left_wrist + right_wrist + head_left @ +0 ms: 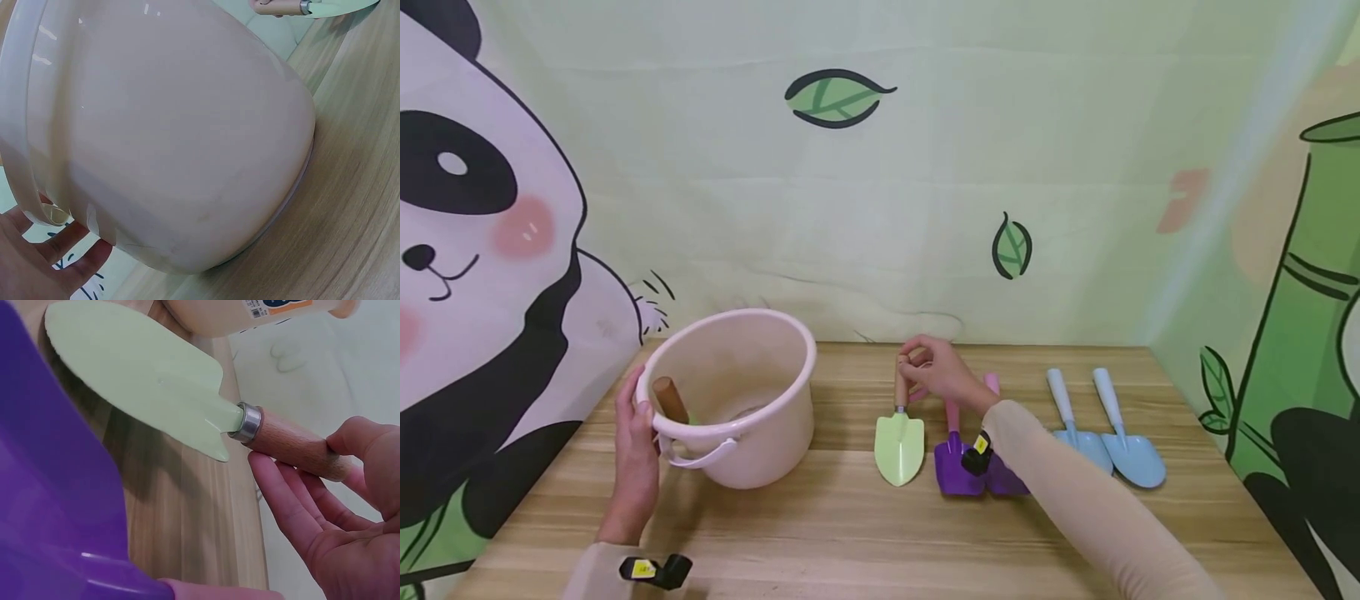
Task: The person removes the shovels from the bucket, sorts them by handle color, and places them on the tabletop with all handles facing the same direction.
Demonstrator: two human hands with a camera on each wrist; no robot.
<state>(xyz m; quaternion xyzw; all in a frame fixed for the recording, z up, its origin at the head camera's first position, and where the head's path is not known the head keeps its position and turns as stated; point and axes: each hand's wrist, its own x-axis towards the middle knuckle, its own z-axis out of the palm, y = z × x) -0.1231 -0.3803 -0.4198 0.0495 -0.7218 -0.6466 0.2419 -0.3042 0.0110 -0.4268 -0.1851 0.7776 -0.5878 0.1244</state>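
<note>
My left hand point(636, 446) grips the pale pink bucket point(760, 450) at the left of its rim, near the handle's joint. In the left wrist view the fingers point(84, 265) lie against the bucket's outer side. Inside the bucket a wooden handle point(670, 400) leans on the wall, the rest of it mostly hidden. With thumb and fingertips my right hand point(943, 371) pinches the wooden handle of a light green trowel point(899, 446). Its blade points toward me, and a shadow shows on the wood beside it in the right wrist view.
Right of the trowel lie two purple shovels point(957, 471) with pink handles, partly covered by my right forearm. Two blue shovels point(1135, 460) lie farther right. A wooden table point(820, 542) bears everything. Behind it hangs a printed cloth point(925, 208) with a panda and leaves.
</note>
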